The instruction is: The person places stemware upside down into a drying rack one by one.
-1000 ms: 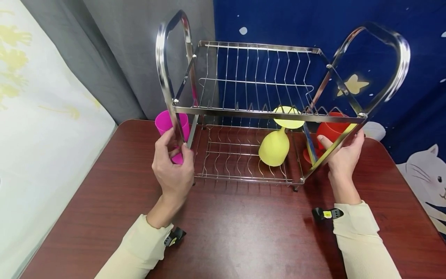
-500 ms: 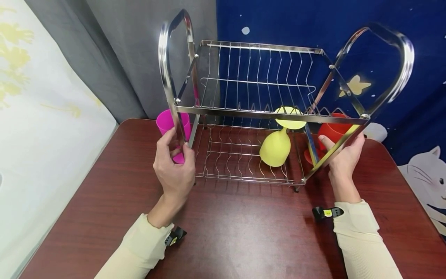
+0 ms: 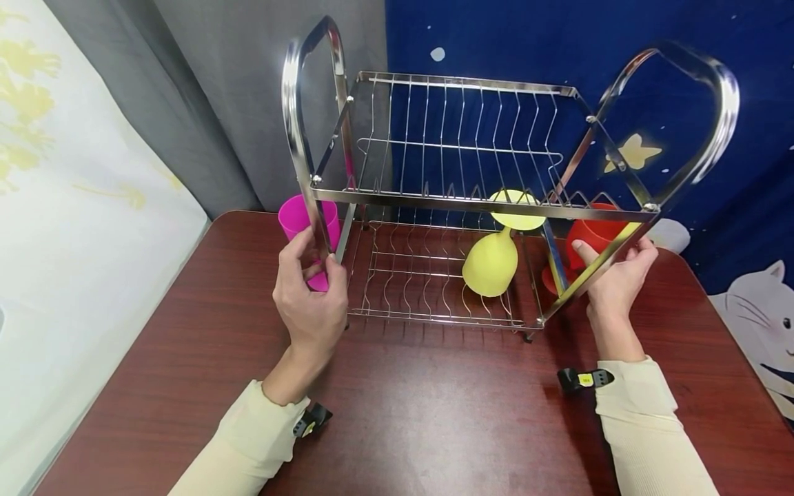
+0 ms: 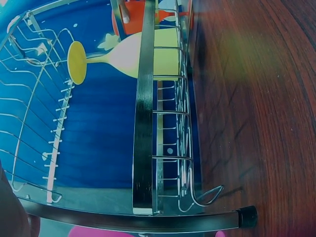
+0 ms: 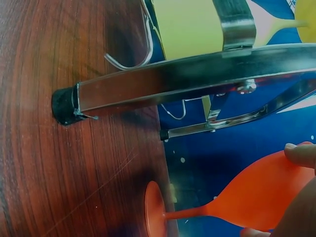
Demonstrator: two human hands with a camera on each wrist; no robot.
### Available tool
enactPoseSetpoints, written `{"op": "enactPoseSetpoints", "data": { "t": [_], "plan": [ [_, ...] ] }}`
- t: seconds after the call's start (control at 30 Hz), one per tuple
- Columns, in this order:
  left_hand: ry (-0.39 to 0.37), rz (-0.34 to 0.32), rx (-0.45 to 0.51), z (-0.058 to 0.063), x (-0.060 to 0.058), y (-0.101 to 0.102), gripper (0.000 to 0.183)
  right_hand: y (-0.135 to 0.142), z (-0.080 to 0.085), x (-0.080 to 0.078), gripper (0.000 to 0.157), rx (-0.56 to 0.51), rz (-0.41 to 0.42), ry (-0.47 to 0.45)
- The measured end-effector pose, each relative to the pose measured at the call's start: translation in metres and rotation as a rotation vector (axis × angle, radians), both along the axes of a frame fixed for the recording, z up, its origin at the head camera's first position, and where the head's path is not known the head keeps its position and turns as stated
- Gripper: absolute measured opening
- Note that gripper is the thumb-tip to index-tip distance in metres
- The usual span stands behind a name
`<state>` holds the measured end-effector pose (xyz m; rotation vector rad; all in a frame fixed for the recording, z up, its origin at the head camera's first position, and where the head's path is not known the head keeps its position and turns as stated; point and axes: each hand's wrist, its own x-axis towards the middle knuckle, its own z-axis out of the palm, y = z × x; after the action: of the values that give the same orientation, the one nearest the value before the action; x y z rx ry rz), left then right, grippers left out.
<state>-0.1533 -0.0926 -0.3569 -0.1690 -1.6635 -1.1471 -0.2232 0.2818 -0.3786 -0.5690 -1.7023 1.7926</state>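
A two-tier chrome dish rack [image 3: 428, 202] stands on the table. At its front left leg, my left hand [image 3: 310, 296] grips the metal between thumb and fingers. Behind this hand stands a magenta cup [image 3: 294, 217], its lower part partly covered. A yellow goblet [image 3: 490, 265] sits upside down on the lower tier, its foot up near the upper shelf. Right of the rack, my right hand [image 3: 614, 279] is loosely round the bowl of a red goblet [image 5: 261, 190], with the thumb against it. That goblet is upright, its foot on the tabletop; the rack's side frame partly hides it.
The brown wooden table [image 3: 434, 413] carries everything. A grey curtain [image 3: 211, 89] and a dark blue curtain [image 3: 484, 41] hang behind. The rack's tall side handles [image 3: 719, 124] rise above the upper tier.
My right hand has shifted slightly right, its fingers a little farther out from the red goblet's bowl. My left hand and the rack stay put over the last half second.
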Motion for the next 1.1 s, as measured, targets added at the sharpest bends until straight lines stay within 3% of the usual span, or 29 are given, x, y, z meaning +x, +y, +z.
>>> {"op": "enactPoseSetpoints", "data": {
  "t": [0.33,1.1],
  "plan": [
    [0.003,-0.001,0.000,0.000,0.000,0.000,0.037,0.000,-0.001,0.002,0.081,0.029,-0.024,0.025],
    [0.003,-0.015,0.002,-0.001,0.000,-0.001,0.037,0.006,-0.004,0.018,0.080,-0.044,-0.053,0.150]
  ]
}}
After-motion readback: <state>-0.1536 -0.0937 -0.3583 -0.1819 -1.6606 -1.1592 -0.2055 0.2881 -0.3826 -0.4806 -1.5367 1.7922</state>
